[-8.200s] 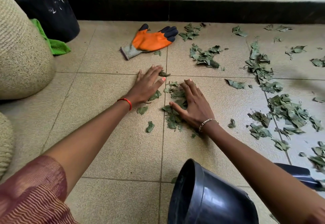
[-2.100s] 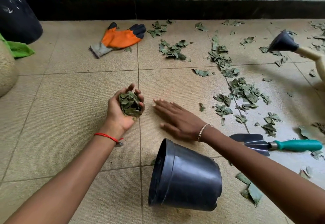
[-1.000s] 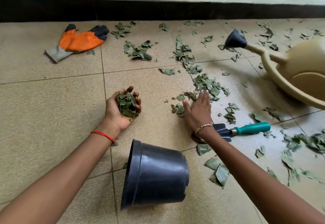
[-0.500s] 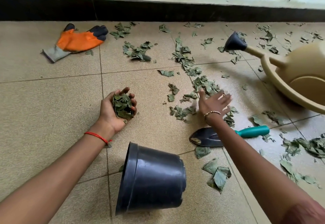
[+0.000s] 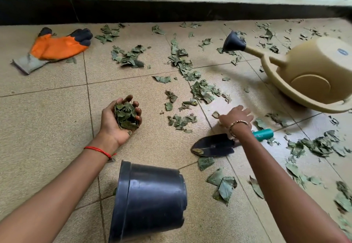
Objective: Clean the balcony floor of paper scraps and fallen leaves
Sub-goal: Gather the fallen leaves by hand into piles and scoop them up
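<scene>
Dry green leaves point(image 5: 202, 91) lie scattered over the beige tiled balcony floor point(image 5: 47, 113), thickest in the middle and to the right. My left hand point(image 5: 116, 120) is palm up near the floor, its fingers curled round a handful of gathered leaves point(image 5: 125, 116). My right hand point(image 5: 236, 116) lies low over the tiles with its fingers spread, just right of a small leaf cluster point(image 5: 181, 120) and touching one leaf scrap. A black plastic pot point(image 5: 150, 202) lies on its side close to me, its mouth facing left.
A black trowel with a teal handle point(image 5: 215, 144) lies under my right wrist. A beige watering can point(image 5: 312, 73) lies tipped at right. An orange and black glove point(image 5: 55, 47) rests at far left. A dark low wall point(image 5: 171, 12) bounds the far side.
My right hand has drawn back toward me across the tiles from the leaf patch. My left hand keeps its handful in place. The view shifted right since the earliest frames.
</scene>
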{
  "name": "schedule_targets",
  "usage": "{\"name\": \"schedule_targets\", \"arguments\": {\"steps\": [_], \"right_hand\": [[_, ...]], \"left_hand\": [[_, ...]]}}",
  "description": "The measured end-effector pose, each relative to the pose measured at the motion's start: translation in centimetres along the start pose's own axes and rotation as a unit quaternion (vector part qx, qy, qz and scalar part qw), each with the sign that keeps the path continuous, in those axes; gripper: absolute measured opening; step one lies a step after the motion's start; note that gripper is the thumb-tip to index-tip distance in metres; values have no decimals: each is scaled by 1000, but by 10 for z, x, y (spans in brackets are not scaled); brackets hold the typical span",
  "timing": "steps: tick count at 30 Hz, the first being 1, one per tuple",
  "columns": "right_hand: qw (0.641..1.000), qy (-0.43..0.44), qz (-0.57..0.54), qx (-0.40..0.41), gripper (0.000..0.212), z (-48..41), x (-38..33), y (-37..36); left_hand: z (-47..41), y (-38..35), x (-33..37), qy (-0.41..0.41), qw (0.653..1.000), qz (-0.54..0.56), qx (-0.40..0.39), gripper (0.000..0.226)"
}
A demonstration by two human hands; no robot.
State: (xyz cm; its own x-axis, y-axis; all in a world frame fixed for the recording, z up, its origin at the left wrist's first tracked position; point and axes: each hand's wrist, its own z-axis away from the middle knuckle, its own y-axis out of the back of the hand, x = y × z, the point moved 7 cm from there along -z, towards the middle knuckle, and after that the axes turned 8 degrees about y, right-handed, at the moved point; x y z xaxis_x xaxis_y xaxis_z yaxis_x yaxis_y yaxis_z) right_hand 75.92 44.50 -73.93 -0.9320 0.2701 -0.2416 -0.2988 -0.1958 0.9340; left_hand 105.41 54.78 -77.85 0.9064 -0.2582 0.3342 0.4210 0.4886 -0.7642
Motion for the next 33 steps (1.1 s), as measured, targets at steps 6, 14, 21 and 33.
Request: {"name": "schedule_targets", "arguments": {"steps": [6,14,21,33], "right_hand": [[984,99,-129,-69,27,3,-33,-19],[961,189,-193,-54,20,20,-54,-3],[929,307,-199,-48,13,80,-55,-3],[891,449,-4,57,25,173,2,-40]], "left_hand": [[-5,-3,-4,6,1000,-2,-4,27],[-5,-4,-5,3,1000,-4,-5,27],[2,-2,-10,7,1000,-13,-3,27],[20,-12,-21,14,1000,-26,-8,19]]}}
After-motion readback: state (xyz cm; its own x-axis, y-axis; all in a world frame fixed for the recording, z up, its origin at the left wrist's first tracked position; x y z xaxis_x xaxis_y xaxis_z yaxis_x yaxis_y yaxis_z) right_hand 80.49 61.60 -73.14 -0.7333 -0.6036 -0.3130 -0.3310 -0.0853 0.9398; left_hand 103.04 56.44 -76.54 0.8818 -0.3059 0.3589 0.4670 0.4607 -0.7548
